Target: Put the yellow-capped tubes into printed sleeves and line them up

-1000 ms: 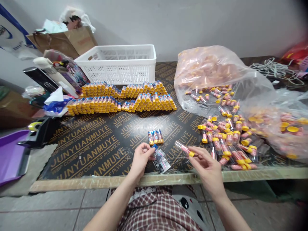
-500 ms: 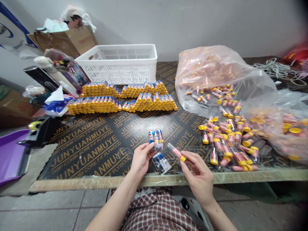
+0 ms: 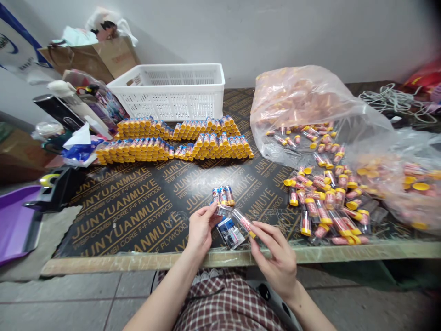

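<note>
My left hand (image 3: 201, 228) pinches a small clear plastic sleeve (image 3: 224, 211) with a bit of blue on it. My right hand (image 3: 277, 250) has its fingers closed on a clear tube (image 3: 244, 222) with pink contents and a yellow cap. The tube's clear end points up and left, meeting the sleeve; whether it is inside, I cannot tell. Beneath the hands lies a small stack of flat printed sleeves (image 3: 231, 233). Just beyond them sit several wrapped blue tubes (image 3: 223, 195) side by side.
Stacked rows of wrapped tubes (image 3: 138, 149) stand before a white crate (image 3: 172, 99). To the right, loose yellow-capped tubes (image 3: 324, 202) spill from a large clear bag (image 3: 292, 96). A purple dustpan (image 3: 17, 220) is at far left. The table's front edge (image 3: 138, 262) runs below my hands.
My right hand has moved left with the tube, bringing its clear end to the sleeve. My left hand stays nearly in place, still pinching the sleeve.
</note>
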### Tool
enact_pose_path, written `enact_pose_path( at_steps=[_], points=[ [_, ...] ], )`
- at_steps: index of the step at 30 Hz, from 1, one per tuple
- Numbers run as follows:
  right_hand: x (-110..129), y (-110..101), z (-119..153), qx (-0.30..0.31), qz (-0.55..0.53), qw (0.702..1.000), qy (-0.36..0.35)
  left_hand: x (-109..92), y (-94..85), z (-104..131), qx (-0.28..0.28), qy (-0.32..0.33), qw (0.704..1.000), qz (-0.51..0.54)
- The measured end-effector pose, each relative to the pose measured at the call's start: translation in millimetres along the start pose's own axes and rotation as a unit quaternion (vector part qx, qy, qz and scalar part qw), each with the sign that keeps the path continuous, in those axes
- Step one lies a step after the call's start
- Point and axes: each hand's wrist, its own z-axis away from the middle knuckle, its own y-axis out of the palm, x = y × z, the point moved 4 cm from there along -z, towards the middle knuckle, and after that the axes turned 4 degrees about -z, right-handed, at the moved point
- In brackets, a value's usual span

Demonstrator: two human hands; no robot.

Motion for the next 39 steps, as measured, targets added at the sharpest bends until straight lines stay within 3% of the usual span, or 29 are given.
enact_pose_path(
  at_steps=[12, 24, 30, 36, 39],
  points=[
    [2.0, 5.2, -1.1, 0.058, -0.018, 0.998, -0.022, -3.7, -2.9, -1.0, -0.01, 0.039, 0.999, -0.037],
    [-0.7, 3.5, -1.1, 0.03, 0.024, 0.999, -0.032, -5.8, -4.7, 2.2, -0.027, 0.03, 0.998, -0.044],
    [0.6, 10.7, 7.9, 0.079, 0.013, 0.995, -0.059, -4.3, -5.0, 3.5, -0.043, 0.045, 0.996, -0.057],
    [-0.8, 13.1, 4.0, 0.067, -0.04, 0.997, -0.01, -1.4, 5.0, 8.0, 0.042, 0.038, 0.998, -0.04],
    [-1.2, 10.9, 2.5, 0.054, -0.037, 0.998, -0.009, -5.6, 4.2, 7.0, 0.027, 0.034, 0.999, -0.03]
  ],
)
